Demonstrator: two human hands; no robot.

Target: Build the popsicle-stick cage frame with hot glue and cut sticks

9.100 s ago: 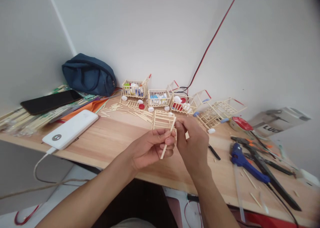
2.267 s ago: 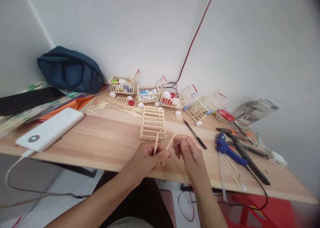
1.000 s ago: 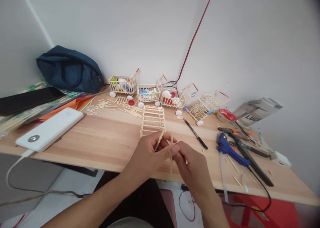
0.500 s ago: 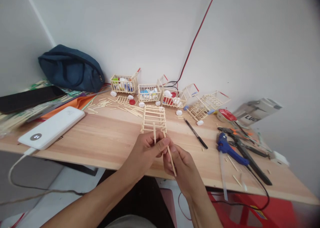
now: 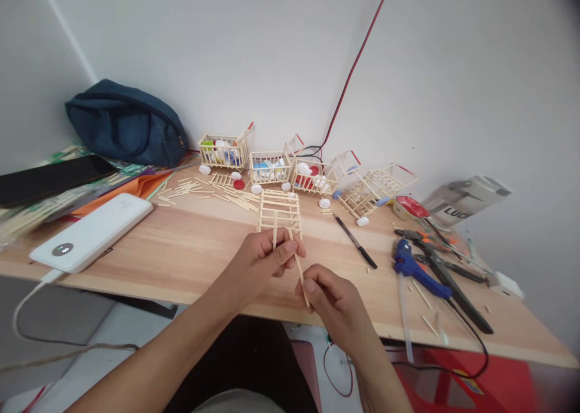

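Observation:
In the head view my left hand (image 5: 267, 253) is closed on thin wooden sticks, one wooden stick (image 5: 275, 225) poking up between its fingers. A second wooden stick (image 5: 299, 271) slants down from the left thumb to my right hand (image 5: 333, 295), whose thumb and fingers pinch its lower end. Just beyond the hands lies a ladder-like stick frame (image 5: 281, 207), its near end partly hidden by the left hand. Behind it stand several small stick carts, among them one cart (image 5: 270, 168) holding blue and white pieces and a tilted cart (image 5: 369, 192).
Loose sticks (image 5: 235, 198) lie left of the frame. A black pen (image 5: 356, 242), a blue glue gun (image 5: 419, 271) and pliers (image 5: 457, 298) are on the right. A white power bank (image 5: 93, 228) and a dark blue bag (image 5: 127, 123) occupy the left. The table's front edge is close.
My right hand has slid down along the slanting stick to its lower end, away from the left hand. My left hand has shifted slightly up and left.

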